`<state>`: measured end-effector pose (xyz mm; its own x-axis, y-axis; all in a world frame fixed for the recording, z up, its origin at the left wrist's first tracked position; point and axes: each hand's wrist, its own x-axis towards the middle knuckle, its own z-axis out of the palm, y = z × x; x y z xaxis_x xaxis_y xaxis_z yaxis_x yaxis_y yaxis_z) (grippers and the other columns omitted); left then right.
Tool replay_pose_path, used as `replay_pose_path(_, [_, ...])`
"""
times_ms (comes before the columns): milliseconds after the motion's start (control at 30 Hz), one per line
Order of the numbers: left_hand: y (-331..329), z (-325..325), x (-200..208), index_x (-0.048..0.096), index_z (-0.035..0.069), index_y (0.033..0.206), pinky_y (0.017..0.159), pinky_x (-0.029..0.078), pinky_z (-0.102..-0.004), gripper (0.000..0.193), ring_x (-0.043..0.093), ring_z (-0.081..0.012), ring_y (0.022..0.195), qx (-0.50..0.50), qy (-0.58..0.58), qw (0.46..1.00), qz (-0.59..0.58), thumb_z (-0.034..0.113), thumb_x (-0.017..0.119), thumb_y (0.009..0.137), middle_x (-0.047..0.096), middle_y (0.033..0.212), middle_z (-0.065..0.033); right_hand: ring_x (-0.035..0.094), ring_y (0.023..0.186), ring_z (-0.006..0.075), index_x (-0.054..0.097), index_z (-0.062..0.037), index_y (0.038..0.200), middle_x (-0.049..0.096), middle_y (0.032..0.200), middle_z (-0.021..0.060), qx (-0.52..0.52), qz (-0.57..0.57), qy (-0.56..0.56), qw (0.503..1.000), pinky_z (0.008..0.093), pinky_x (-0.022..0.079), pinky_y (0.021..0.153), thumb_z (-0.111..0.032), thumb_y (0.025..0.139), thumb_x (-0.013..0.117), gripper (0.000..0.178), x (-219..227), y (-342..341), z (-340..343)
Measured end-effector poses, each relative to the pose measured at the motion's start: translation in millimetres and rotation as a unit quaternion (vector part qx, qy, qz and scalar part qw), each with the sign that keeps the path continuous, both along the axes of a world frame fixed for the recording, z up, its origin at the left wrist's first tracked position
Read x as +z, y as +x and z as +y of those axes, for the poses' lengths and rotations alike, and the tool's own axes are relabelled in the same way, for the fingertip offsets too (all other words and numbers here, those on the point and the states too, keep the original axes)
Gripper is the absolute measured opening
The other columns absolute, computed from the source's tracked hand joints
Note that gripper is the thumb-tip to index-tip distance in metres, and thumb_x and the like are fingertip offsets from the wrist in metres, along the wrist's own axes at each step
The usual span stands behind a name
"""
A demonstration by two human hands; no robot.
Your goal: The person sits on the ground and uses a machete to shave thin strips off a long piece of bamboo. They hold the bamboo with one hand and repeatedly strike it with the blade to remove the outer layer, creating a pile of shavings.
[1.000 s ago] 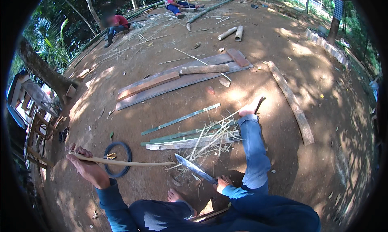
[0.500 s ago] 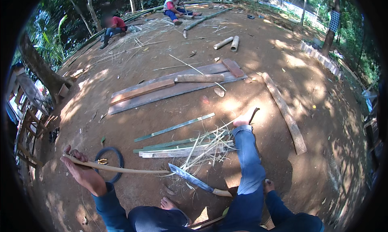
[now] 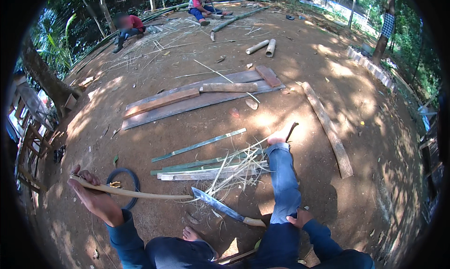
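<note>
a shaded dirt yard (image 3: 365,128) spreads out, strewn with planks (image 3: 197,100) and split bamboo strips (image 3: 206,168); the left hand (image 3: 91,194) has its fingers wrapped round one end of a pale bamboo strip (image 3: 140,192), held out level above the ground. the right hand (image 3: 299,218) rests on the person's knee, fingers loosely curled and holding nothing; a long knife (image 3: 225,208) sits just beside it, its blade tip meeting the strip's far end.

No packages, labels, signs or screens.
Nothing of that kind shows anywhere in the head view.
</note>
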<state>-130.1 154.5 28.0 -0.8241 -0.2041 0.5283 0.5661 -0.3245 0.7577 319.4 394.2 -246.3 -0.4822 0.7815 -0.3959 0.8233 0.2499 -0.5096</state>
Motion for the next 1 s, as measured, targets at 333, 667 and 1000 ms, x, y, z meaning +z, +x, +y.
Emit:
replay_pose_path(333, [4.8,-4.5,-6.1,0.049,0.0,0.111,0.06,0.03,-0.0217,0.048,0.033,-0.0068,0.067,-0.008,-0.023,0.999,0.028,0.045,0.036,0.1,0.036,0.076,0.0008,0.06,0.063,0.0125,0.053,0.0001,0.102,0.06,0.072,0.0075,-0.001,0.474,-0.128,0.871,0.023,0.048,0.051,-0.014,0.096,0.046,0.017,142.1,-158.2,31.1])
replay_pose_path(667, [25.9,4.9,-6.3,0.048,0.0,0.109,0.06,0.03,-0.023,0.054,0.033,-0.0077,0.064,-0.001,-0.036,0.999,0.026,0.05,0.031,0.1,0.036,0.073,0.0003,0.064,0.082,0.0226,0.052,0.0008,0.1,0.063,0.089,0.0164,0.098,0.689,-0.314,0.646,0.0354,0.056,0.07,-0.029,0.101,0.04,0.032,188.2,-205.7,59.7])
replay_pose_path(1000, [20.9,1.6,-4.7,0.049,-0.001,0.11,0.058,0.028,-0.0216,0.05,0.032,-0.0057,0.065,-0.016,-0.029,0.998,0.047,0.047,0.036,0.1,0.035,0.072,0.0018,0.056,0.104,0.0299,0.046,0.0032,0.128,0.059,0.113,0.0196,0.308,0.78,-0.162,0.521,0.0441,0.046,0.088,-0.051,0.099,0.026,0.065,301.7,-146.4,1.1])
